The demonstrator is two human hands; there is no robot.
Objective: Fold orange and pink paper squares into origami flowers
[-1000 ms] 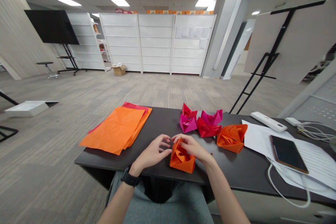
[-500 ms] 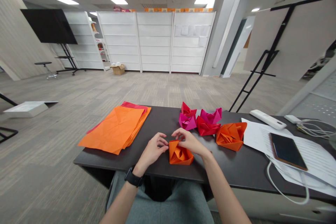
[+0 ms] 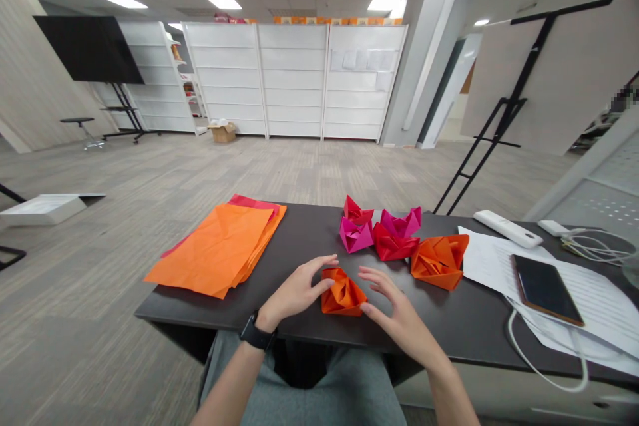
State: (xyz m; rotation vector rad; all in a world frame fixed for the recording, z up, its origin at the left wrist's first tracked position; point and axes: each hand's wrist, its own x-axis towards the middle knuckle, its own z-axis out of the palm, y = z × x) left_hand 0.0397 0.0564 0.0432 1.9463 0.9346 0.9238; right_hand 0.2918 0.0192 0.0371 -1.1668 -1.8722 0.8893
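Observation:
A folded orange paper flower [image 3: 342,293] rests on the dark table [image 3: 299,239] close to its near edge. My left hand [image 3: 299,291] lies beside it on the left, fingers spread, fingertips touching its left side. My right hand [image 3: 394,309] hovers just to the right of it, fingers stretched and apart, holding nothing. A black watch [image 3: 254,334] is on my left wrist.
A stack of orange and red paper sheets [image 3: 219,247] lies at the left. Several finished flowers sit behind: pink [image 3: 355,235], red [image 3: 394,245], a larger orange one [image 3: 439,259]. White papers [image 3: 589,306], a phone [image 3: 546,289], a remote [image 3: 506,228] and cables occupy the right.
Both hands let go of the orange flower: the right hand drew back toward me and opened, the left hand spread flat beside it. The flower now sits on the table.

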